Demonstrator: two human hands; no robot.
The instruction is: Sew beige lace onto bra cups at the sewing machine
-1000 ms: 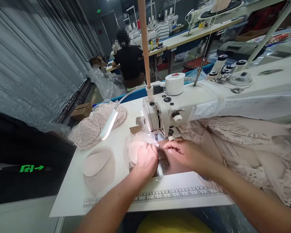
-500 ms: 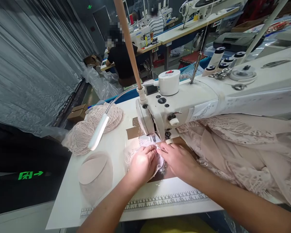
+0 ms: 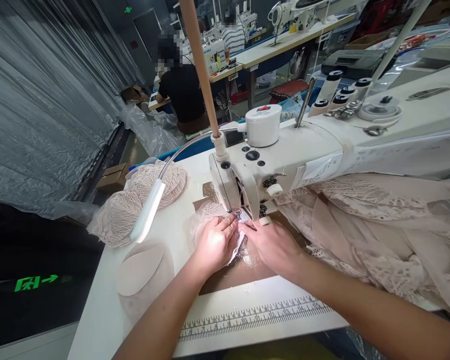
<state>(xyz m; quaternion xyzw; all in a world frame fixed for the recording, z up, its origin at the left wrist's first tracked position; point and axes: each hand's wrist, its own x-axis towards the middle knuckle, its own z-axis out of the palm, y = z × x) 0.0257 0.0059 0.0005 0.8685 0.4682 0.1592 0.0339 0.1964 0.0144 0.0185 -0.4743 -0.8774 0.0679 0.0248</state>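
Observation:
A white sewing machine [image 3: 232, 180] stands over a small piece of pale pink lace fabric [image 3: 206, 215], whose edge lies at the presser foot. My left hand [image 3: 216, 242] presses on the lace from the left, its fingers closed together at the fabric's edge. From the right, my right hand [image 3: 275, 245] pinches the same edge near the foot, thumb and fingertips close to my left fingers. Part of the lace is hidden under both hands. A brown plate [image 3: 240, 275] lies beneath them on the white table [image 3: 105, 300].
Lace cups [image 3: 157, 182] are piled at the left behind a lit lamp [image 3: 149, 212]. Nearer sit flat beige cup pieces [image 3: 144, 275]. A heap of beige lace fabric [image 3: 367, 235] fills the right. A printed ruler [image 3: 247, 320] runs along the front edge. A person [image 3: 182, 90] sits beyond.
The lace has moved forward under the presser foot, with more of it showing behind my left hand. Both hands stay at its edge, and the view has shifted slightly.

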